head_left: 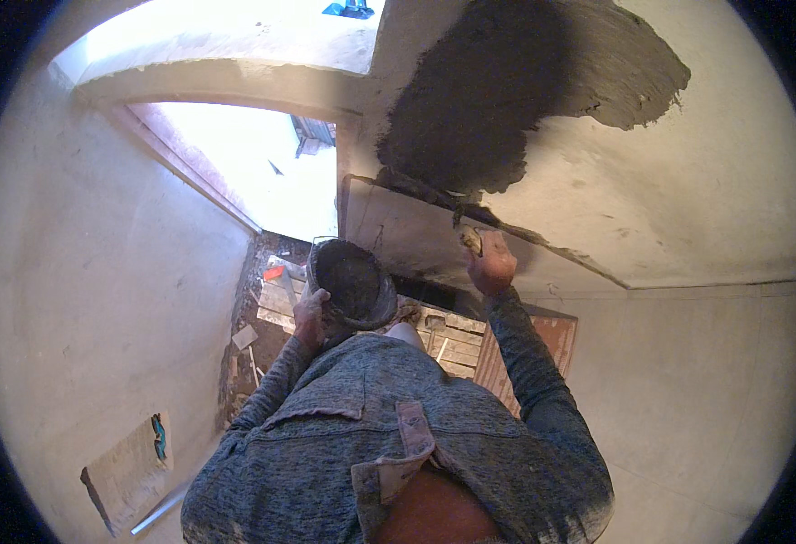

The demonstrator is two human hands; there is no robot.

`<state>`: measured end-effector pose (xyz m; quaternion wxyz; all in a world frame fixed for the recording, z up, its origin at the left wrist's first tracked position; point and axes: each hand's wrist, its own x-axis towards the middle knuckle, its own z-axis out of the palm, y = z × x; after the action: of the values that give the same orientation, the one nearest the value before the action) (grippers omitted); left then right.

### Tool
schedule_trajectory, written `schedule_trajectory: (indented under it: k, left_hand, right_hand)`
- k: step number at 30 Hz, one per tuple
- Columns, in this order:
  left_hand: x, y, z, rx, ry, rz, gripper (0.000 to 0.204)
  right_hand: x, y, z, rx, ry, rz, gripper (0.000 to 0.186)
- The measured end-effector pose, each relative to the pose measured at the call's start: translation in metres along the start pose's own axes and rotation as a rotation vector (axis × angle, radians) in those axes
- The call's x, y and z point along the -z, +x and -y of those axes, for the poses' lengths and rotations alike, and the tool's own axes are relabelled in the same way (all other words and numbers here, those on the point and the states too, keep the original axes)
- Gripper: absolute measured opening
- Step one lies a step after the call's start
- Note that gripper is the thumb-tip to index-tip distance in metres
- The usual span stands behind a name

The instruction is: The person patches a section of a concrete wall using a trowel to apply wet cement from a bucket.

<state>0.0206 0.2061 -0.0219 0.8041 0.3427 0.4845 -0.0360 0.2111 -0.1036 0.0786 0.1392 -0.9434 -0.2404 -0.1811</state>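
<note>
My left hand (310, 313) grips the side of a dark bucket (389, 301), held in front of my body. Grey wet mortar (348, 275) lies inside it. My right hand (495, 263) is closed round the pale yellowish handle of a small trowel (470, 238). Its narrow, mortar-smeared end points up at the lower edge of a large dark patch of fresh plaster (479, 100) on the wall. The blade is small and partly lost against that dark edge, so I cannot tell whether it touches.
A ledge (416, 213) runs below the plaster. To the left is a bright window opening (244, 163) beside a pale wall (107, 263). Wooden boards (457, 349), a reddish ribbed panel (552, 340), an orange-red piece (273, 272) and rubble (245, 337) lie below.
</note>
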Motion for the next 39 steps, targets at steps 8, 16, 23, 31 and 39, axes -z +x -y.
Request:
schedule_trajectory:
  k: [8, 16, 23, 31, 39]
  left_hand:
    - [0.021, 0.022, 0.012, -0.035, 0.172, -0.064, 0.029]
    - [0.011, 0.006, 0.004, 0.031, 0.008, 0.004, 0.027]
    - [0.008, 0.01, 0.012, 0.007, 0.089, -0.006, 0.023]
    - [-0.003, 0.003, 0.006, 0.012, 0.084, 0.079, 0.027]
    - [-0.008, 0.012, 0.015, -0.14, 0.301, 0.139, 0.031]
  right_hand:
    - [-0.022, 0.007, -0.002, 0.082, 0.03, 0.064, 0.038]
    - [-0.054, 0.011, -0.04, -0.03, -0.098, 0.402, 0.05]
    - [-0.028, -0.008, -0.079, -0.063, -0.13, 0.286, 0.042]
    - [0.042, -0.026, -0.098, 0.083, -0.118, 0.083, 0.041]
    - [0.017, -0.004, -0.102, -0.104, -0.153, 0.258, 0.046]
